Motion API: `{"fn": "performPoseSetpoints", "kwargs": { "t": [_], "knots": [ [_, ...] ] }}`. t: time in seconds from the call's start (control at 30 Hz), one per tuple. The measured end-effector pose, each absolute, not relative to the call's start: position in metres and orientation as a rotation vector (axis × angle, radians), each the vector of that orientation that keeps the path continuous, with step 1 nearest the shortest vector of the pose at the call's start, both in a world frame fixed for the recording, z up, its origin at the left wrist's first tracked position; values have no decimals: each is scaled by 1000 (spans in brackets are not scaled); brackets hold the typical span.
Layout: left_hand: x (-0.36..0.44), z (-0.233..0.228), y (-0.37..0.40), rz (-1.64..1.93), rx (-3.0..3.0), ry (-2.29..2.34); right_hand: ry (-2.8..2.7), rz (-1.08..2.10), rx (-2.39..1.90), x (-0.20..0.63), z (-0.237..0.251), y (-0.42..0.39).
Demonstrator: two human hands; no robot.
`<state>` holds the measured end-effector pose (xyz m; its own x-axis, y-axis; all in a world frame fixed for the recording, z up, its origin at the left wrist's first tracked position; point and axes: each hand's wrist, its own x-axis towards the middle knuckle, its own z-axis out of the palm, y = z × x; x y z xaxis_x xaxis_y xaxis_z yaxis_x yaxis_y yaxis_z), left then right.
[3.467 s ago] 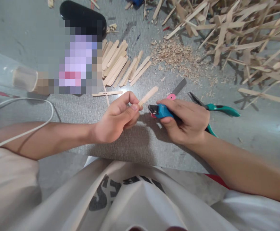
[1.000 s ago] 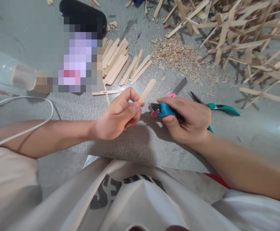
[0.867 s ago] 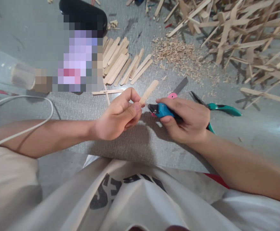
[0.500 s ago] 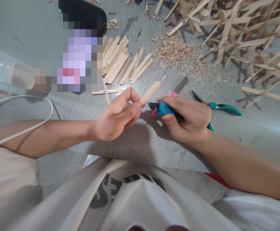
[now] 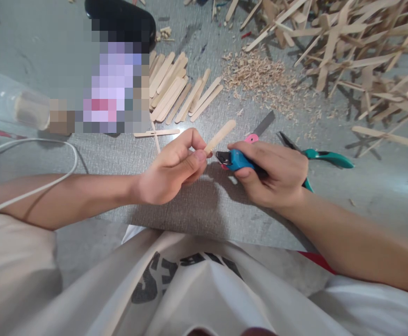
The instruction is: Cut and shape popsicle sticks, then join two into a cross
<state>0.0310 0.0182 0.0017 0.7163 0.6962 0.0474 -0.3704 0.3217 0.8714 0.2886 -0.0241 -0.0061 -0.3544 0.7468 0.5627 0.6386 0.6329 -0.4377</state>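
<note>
My left hand (image 5: 172, 168) pinches a wooden craft stick (image 5: 221, 135) between thumb and fingers. The stick's rounded far end points up and to the right, and its lower end is hidden in my grip. In my right hand (image 5: 274, 170) is a pair of blue-handled nippers (image 5: 239, 160), with the dark jaws pointing left. Their tip is close to my left fingertips and the stick's lower part, with a small gap between. Partly under my right hand lies a pink cutter knife (image 5: 251, 139) with a grey blade. Green-handled pliers (image 5: 326, 157) rest just beyond that hand.
Several loose craft sticks (image 5: 171, 95) lie in rows beyond my left hand, near two crossed sticks (image 5: 162, 133). Wood shavings (image 5: 256, 72) are heaped farther back. A tangled pile of joined sticks (image 5: 361, 51) covers the back right. A white cable (image 5: 69, 154) crosses my left forearm.
The craft stick has shifted very slightly to the right in my left hand. The nippers and my right hand have hardly moved.
</note>
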Motion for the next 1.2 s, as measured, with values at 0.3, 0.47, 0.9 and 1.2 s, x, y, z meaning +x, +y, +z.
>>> {"fn": "performPoseSetpoints", "kwargs": {
  "t": [0.3, 0.47, 0.9, 1.2],
  "knots": [
    [31, 10, 17, 648, 1051, 373, -2114, 274, -1130, 289, -6, -28],
    [30, 11, 18, 618, 1016, 405, -2058, 192, -1235, 286, -9, -30],
    [32, 15, 19, 625, 892, 449, -2001, 22, -1279, 287, -15, -29],
    [32, 12, 18, 635, 843, 470, -2038, -65, -1200, 288, -7, -28]
  ]
}}
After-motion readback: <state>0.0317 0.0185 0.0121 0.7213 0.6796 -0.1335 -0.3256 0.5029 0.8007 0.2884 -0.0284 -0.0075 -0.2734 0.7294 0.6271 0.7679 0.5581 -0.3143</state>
